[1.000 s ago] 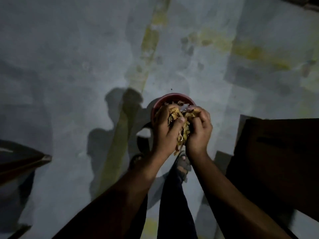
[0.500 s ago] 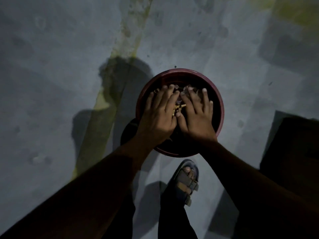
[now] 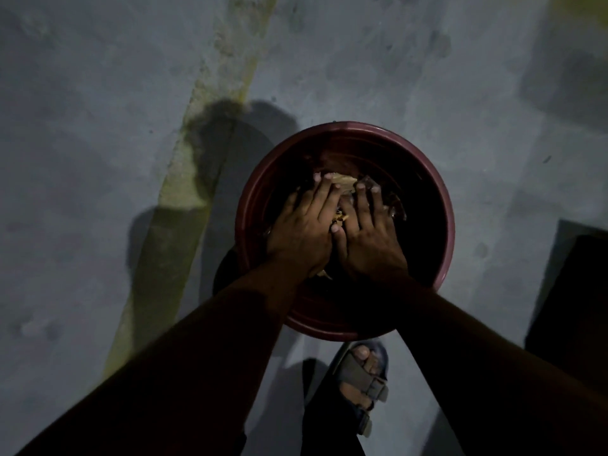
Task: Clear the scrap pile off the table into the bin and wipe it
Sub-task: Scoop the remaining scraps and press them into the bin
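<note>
A round dark-red bin (image 3: pixel 342 127) stands on the grey floor below me. Both my hands are down inside it, palms down and side by side. My left hand (image 3: pixel 302 232) and my right hand (image 3: pixel 368 238) lie flat with fingers stretched out over tan scraps (image 3: pixel 343 184). Scraps show only between and beyond the fingertips; the rest of the bin's inside is dark. The hands do not clasp anything.
My sandalled foot (image 3: pixel 362 376) is planted just in front of the bin. A dark, flat-edged object (image 3: pixel 572 307) fills the right edge of the view. A worn yellow stripe (image 3: pixel 177 225) runs across the grey floor at the left.
A second ago both hands held a bundle of scraps cupped above the bin. They have since gone down into it, the fingers have spread flat, and the view has closed in on the bin.
</note>
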The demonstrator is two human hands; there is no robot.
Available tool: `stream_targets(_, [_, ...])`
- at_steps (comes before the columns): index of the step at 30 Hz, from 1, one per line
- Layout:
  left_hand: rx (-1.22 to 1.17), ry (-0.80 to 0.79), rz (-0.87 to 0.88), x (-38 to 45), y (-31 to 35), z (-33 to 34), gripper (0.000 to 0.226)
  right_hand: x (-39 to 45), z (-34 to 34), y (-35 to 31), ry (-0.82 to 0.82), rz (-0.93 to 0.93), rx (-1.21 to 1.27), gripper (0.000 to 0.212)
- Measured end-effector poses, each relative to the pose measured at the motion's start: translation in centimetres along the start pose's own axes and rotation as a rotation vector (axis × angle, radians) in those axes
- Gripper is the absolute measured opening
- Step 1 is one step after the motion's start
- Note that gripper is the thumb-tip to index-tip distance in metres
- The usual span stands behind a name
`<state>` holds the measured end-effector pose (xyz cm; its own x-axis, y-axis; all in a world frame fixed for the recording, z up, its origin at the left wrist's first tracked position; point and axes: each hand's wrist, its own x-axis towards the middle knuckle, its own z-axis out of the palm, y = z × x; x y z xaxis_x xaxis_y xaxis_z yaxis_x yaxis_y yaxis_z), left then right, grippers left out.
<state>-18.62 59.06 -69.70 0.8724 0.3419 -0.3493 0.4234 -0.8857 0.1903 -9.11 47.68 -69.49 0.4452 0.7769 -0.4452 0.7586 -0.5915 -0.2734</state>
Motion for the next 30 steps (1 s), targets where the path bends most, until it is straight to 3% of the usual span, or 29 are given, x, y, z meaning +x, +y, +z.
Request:
stream_targets(4, [0.006, -0.03, -0.022, 0.4, -0.2, 0.0, 0.067, 0.4, -0.2, -0.2, -0.037, 0.023, -0.036, 0.07])
stream_targets(10, [0.026, 0.157, 0.048, -1.4, 0.0, -3.2, 0.065, -1.5, -4.7, -1.8, -0.04, 0.052, 0.06, 0.065])
stream_targets(16, [0.114, 0.208, 0.066, -4.2, 0.4, -8.2, 0.068, -4.8, -9.4, -3.5, 0.101, 0.027, 0.154, 0.068])
stream_targets(21, [0.103, 0.224, 0.078, -7.8, 2.6, -16.5, 0.07, -9.6, -16.0, -5.5, 0.203, -0.035, 0.159, 0.063])
stream_targets(30, [0.015, 0.247, 0.173, -18.3, 7.5, -38.3, 0.072, -22.7, -34.7, -11.7, 0.292, -0.044, 0.153, 0.067])
